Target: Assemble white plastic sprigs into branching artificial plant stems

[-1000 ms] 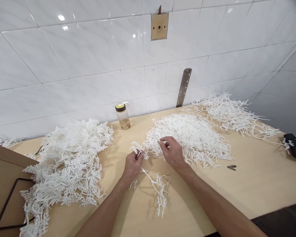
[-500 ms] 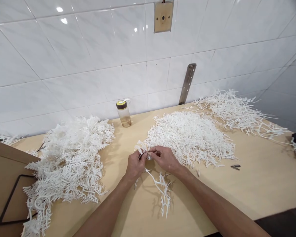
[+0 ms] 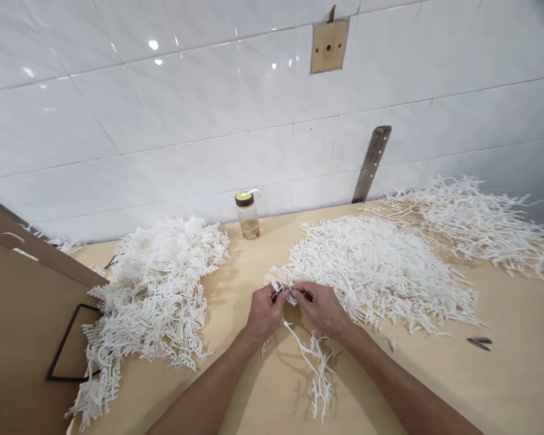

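My left hand (image 3: 266, 311) is closed around a white branched plastic sprig (image 3: 318, 368). Its long forked end hangs below the hand over the table, and a tufted tip pokes out above the fingers. Close beside it, my right hand (image 3: 323, 307) is pinched at the same spot, fingertips meeting those of the left on the white piece. What exactly lies between the fingertips is too small to make out. Just beyond both hands spreads a heap of short white sprigs (image 3: 376, 266).
To the left lies a large pile of white sprigs (image 3: 158, 296), beside a cardboard box (image 3: 27, 326). A lidded bottle (image 3: 248, 220) stands near the wall. A metal strip (image 3: 372, 163) leans there. Long branches (image 3: 476, 223) lie back right; small snips (image 3: 479, 344) rest at right.
The view has swung left, so everything sits further right in the picture. Both hands keep the same pinched pose on the sprig.
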`<action>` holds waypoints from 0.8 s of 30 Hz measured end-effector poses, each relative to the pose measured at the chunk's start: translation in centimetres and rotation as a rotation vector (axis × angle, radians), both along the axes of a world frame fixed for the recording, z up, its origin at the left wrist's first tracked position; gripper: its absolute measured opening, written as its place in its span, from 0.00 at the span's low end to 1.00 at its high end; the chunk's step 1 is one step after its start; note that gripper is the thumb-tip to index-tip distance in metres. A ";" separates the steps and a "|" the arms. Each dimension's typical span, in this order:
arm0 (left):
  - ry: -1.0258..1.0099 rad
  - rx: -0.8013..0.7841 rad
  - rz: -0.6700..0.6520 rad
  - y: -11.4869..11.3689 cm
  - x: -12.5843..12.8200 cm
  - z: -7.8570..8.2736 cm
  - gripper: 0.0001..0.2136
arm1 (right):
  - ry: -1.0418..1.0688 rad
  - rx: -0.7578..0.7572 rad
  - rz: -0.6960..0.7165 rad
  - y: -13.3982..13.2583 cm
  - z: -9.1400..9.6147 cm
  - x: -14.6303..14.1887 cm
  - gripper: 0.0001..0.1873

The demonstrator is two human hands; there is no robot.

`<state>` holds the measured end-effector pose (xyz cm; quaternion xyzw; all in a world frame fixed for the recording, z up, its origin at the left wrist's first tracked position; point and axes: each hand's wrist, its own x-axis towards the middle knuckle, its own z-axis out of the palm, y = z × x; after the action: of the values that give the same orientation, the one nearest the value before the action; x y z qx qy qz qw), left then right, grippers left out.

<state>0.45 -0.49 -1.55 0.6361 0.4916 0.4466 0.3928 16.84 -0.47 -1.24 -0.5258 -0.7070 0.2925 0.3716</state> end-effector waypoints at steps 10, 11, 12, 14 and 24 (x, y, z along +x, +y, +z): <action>0.257 0.176 0.102 -0.4 0.0 -0.3 0.13 | 0.018 0.016 -0.051 0.2 -0.7 -0.2 0.13; 0.262 0.192 0.112 -0.4 0.0 -0.3 0.13 | 0.030 0.018 -0.052 0.2 -0.6 -0.2 0.13; 0.267 0.202 0.121 -0.4 0.0 -0.3 0.13 | 0.039 0.019 -0.053 0.1 -0.5 -0.2 0.12; 0.267 0.195 0.123 -0.3 0.1 -0.2 0.14 | 0.047 0.011 -0.058 0.1 -0.3 -0.3 0.12; 0.297 0.109 0.126 0.1 -0.2 0.1 0.15 | 0.037 0.076 -0.103 0.0 -0.2 -0.9 0.08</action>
<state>0.30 -0.35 -1.40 0.6833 0.5581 0.3976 0.2520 15.90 -0.48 -1.47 -0.5414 -0.6826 0.2557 0.4190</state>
